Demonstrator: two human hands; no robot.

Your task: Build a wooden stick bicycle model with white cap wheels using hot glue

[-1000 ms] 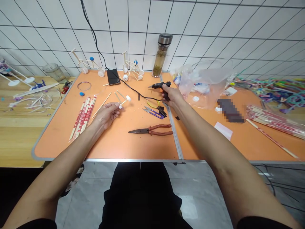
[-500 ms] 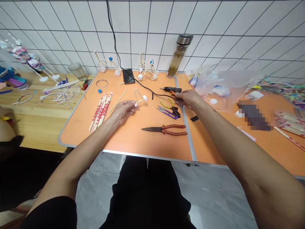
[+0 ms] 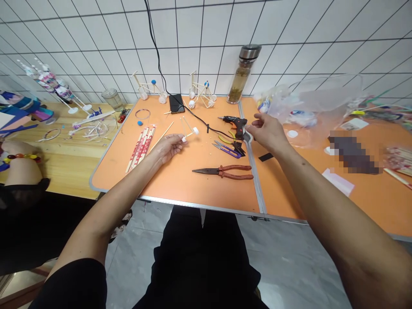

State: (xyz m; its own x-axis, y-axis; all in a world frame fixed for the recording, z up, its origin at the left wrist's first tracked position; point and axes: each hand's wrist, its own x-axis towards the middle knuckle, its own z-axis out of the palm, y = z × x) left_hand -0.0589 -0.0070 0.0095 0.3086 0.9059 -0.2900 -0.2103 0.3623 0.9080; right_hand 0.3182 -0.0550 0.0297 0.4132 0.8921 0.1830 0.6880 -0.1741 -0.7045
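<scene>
Hand and tool have just parted on an orange surface [image 3: 177,189]: the right hand [image 3: 265,133], wrapped around the handle of a black glue gun [image 3: 237,124] a second earlier, now hovers just beside it, curved fingers apart and, as far as can be seen, holding nothing. The glue gun appears to lie on the surface, nozzle toward the left. The left hand [image 3: 170,148] has not let go; its grip is clamped, thumb against fingertips, on one white end of a small stick frame [image 3: 189,135]. The frame is held just over the left part of the surface, its second white end farther out and thin sticks rising from it. With the gun out of the fingers, the gluing looks to be paused and the right hand free for the frame, which the left alone seems to steady.

In front of the gun lie yellow-handled cutters [image 3: 236,148], purple snips [image 3: 227,150] and, nearest the wearer, long-nose pliers [image 3: 222,171]. Paper-wrapped chopsticks [image 3: 140,148] sit beyond the left forearm. Two stick models [image 3: 206,83] with blue tops stand along the wall, a phone [image 3: 176,104] between them.
</scene>
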